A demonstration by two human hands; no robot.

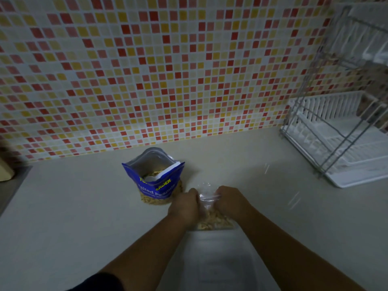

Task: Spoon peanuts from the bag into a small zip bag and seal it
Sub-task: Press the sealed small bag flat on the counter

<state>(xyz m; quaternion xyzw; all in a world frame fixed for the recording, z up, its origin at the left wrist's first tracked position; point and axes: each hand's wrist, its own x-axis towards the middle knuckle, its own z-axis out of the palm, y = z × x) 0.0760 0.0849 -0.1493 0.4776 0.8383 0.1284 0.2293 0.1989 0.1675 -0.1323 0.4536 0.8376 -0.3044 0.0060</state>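
A small clear zip bag [212, 217] holding peanuts in its lower half stands on the counter in front of me. My left hand [185, 206] pinches the left end of its top edge. My right hand [230, 201] pinches the right end, and the strip between them looks stretched flat. Just behind and to the left stands the blue peanut bag [156, 181], its mouth wide open with peanuts showing inside. No spoon is visible.
The pale counter [73, 206] runs back to a mosaic-tiled wall [168, 70]. A white dish rack with a metal frame [340, 139] fills the right corner. A sink edge [12, 185] lies at far left. A translucent tray-like sheet [220, 265] lies between my forearms.
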